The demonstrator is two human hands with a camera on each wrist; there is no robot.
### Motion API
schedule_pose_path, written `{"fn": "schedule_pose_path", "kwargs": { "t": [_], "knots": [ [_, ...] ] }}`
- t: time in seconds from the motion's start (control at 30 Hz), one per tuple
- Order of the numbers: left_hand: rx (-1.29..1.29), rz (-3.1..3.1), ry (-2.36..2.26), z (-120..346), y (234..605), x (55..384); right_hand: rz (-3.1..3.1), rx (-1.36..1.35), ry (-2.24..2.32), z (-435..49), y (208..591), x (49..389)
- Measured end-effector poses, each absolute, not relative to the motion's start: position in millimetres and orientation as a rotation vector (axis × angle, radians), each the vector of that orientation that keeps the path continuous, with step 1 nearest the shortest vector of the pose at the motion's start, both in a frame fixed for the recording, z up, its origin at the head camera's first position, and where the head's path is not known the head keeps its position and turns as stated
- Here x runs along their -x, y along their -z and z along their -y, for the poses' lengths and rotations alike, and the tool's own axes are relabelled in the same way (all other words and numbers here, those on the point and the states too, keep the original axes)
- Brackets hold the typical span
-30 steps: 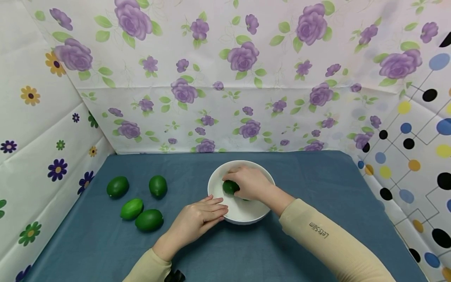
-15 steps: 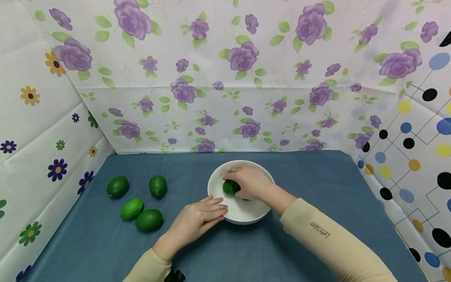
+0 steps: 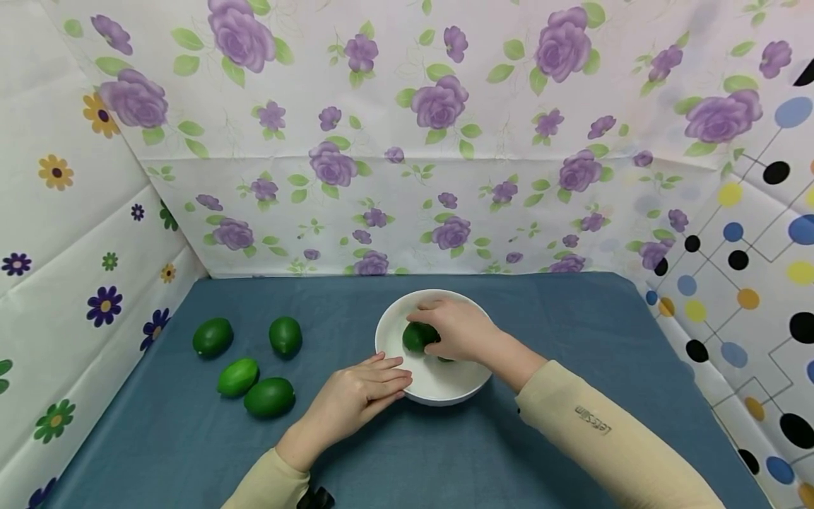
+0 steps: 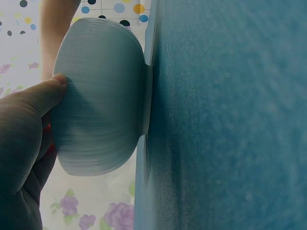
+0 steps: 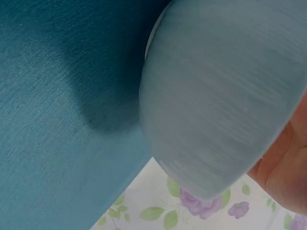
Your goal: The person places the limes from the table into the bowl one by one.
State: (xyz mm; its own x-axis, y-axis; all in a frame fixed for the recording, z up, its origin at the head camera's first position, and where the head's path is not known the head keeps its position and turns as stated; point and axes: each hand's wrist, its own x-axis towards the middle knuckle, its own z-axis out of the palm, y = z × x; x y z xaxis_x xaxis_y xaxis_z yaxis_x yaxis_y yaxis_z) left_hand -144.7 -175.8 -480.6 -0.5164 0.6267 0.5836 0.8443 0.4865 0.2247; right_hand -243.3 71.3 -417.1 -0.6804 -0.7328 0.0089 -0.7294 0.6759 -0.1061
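Note:
A white bowl (image 3: 439,387) stands on the blue cloth, in front of the person. Inside it the right hand (image 3: 459,331) grips a dark green lime (image 3: 417,338) between thumb and fingers. A sliver of another dark green thing (image 3: 445,359) shows under that hand, mostly hidden. At the bowl's near left rim the left hand (image 3: 356,396) holds on, its fingers laid over the edge. In the left wrist view the thumb (image 4: 53,88) presses near the rim of the bowl (image 4: 100,96) from outside. The right wrist view has the bowl's wall hiding most of the right hand (image 5: 288,167).
Left of the bowl lie several limes: one dark at the far left (image 3: 213,337), one dark upright (image 3: 285,336), a brighter green one (image 3: 238,377) and a dark one touching it (image 3: 270,397). Patterned cloth walls (image 3: 381,212) enclose the table (image 3: 572,318) at back and sides.
The right hand and the lime in it have shifted slightly to the right and up within the bowl. The left hand, the bowl and the other limes have stayed put.

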Motion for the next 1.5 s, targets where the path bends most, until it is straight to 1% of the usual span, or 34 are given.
{"fn": "schedule_pose_path", "kwargs": {
  "t": [0.33, 0.57, 0.93, 1.5],
  "knots": [
    [1.222, 2.311, 0.695, 175.2, 480.5, 145.5, -2.888, 1.182, 0.340, -92.9, 406.5, 232.8],
    [1.228, 2.310, 0.688, 175.3, 480.4, 145.6, -2.950, 1.203, 0.467, -109.7, 406.1, 225.6],
    [1.222, 2.319, 0.704, 175.2, 479.0, 144.4, -2.949, 1.224, 0.623, -127.0, 403.2, 203.6],
    [1.216, 2.330, 0.719, 174.3, 477.9, 143.4, -2.904, 1.115, 0.898, -160.9, 412.5, 177.3]
  ]
}}
